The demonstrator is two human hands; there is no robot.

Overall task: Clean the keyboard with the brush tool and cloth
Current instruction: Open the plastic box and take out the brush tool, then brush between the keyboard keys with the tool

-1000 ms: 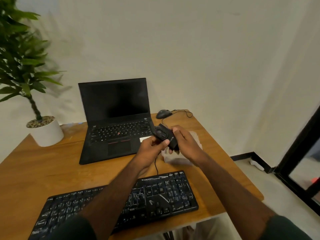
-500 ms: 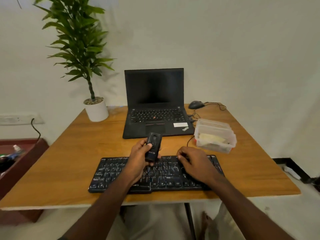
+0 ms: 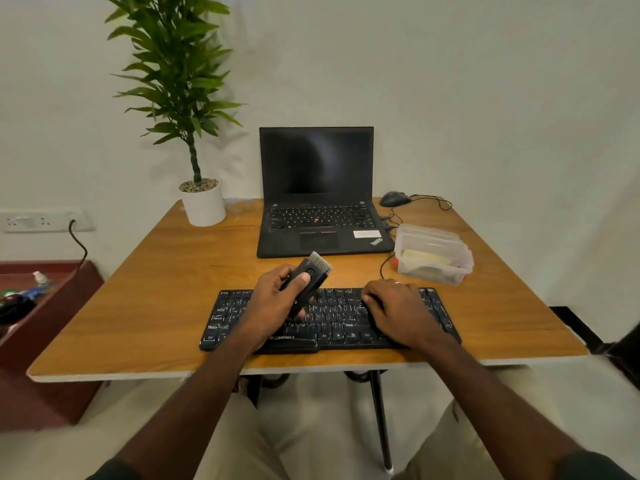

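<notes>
Gripping the brush tool [image 3: 309, 277], the left hand [image 3: 277, 299] hovers over the left-centre of the keyboard [image 3: 329, 318], fingers curled round the dark body and thumb laid along its upper face beside a small button. The tool is tilted, its pale bristle head pointing up and away from the keyboard, toward the laptop [image 3: 320, 216]; its lower end is just above the keys. The right hand [image 3: 398, 311] lies on the right half of the keyboard, palm down, fingers loosely bent and holding nothing; a ring shows on one finger. The keyboard, black with light markings on its keys, sits at the near edge of the wooden table [image 3: 145, 306], its cable running beyond it toward the laptop. Directly beyond the keyboard stands the open laptop, screen dark. Beyond and right of the keyboard is a clear plastic container [image 3: 433, 252] with pale material inside, possibly the cloth, though this cannot be told. Farther beyond, right of the laptop, lies a wired mouse [image 3: 394, 198]. Beyond and left of the keyboard stands a potted plant [image 3: 202, 202] in a white pot. Far left of the keyboard, off the table, a wall socket [image 3: 38, 220] carries a black cord.
</notes>
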